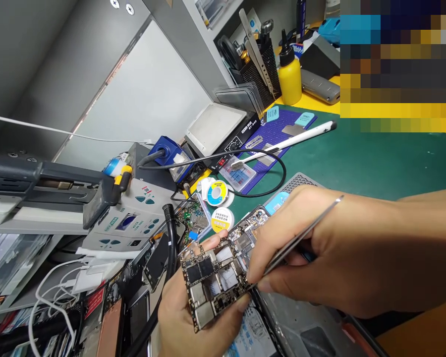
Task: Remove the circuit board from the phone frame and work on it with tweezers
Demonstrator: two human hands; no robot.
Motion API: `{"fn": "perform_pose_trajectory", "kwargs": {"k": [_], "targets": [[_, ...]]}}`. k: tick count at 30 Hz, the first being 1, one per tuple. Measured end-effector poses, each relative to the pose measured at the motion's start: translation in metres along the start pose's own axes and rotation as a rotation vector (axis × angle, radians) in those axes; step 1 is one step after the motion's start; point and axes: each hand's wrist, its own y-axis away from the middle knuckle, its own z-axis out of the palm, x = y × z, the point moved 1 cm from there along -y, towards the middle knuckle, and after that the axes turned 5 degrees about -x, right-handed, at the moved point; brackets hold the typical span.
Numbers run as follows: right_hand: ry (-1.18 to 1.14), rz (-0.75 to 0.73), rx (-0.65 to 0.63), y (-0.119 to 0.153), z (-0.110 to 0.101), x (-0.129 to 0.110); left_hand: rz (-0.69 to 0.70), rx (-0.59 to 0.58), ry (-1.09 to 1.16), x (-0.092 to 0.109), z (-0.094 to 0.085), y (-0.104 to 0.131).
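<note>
My left hand (176, 307) is wrapped around a phone circuit board (204, 297), its thumb along the near edge and fingers behind the far edge. The board is tilted and packed with small chips and silver shields. My right hand (301, 243) pinches a pair of metal tweezers (314, 225) between thumb and fingers. The tips are at the board's right edge, partly hidden by my fingers, so I cannot tell whether they grip anything. Just beyond the board lies an opened phone (260, 216) with bare inner parts, largely covered by my right hand.
A green mat (345, 158) covers the bench. On it lie a white-handled brush (305, 139), solder reels (223, 219) and a purple mat (293, 119). Behind stand a heating plate (217, 129) and yellow bottle (290, 79). A black hose (171, 253) and a rework station (128, 223) are left.
</note>
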Motion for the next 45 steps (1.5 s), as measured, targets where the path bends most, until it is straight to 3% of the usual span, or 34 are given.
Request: {"fn": "perform_pose_trajectory", "kwargs": {"k": [4, 10, 16, 23, 29, 37, 45], "targets": [[0.008, -0.035, 0.004, 0.0002, -0.0007, -0.0017, -0.042, -0.004, 0.043, -0.0035, 0.0015, 0.0033], [0.012, 0.029, -0.004, 0.0026, 0.0000, 0.0010, -0.051, 0.019, 0.100, -0.0057, 0.0013, 0.0061], [0.027, 0.026, -0.067, -0.0002, -0.0025, -0.0011, -0.100, -0.034, 0.139, -0.0080, 0.0020, 0.0087], [0.005, 0.105, -0.034, 0.0016, -0.0003, -0.0011, -0.053, -0.003, 0.091, -0.0043, 0.0022, 0.0061], [0.060, -0.002, -0.044, 0.0017, -0.0021, -0.0002, -0.052, 0.059, 0.097, -0.0015, 0.0055, 0.0055], [0.041, -0.074, 0.006, 0.0014, 0.0019, 0.0023, -0.054, 0.016, 0.039, -0.0015, 0.0020, 0.0052], [0.049, 0.029, 0.020, 0.0020, 0.0023, 0.0000, -0.038, 0.020, 0.042, 0.0008, 0.0017, 0.0023]]}}
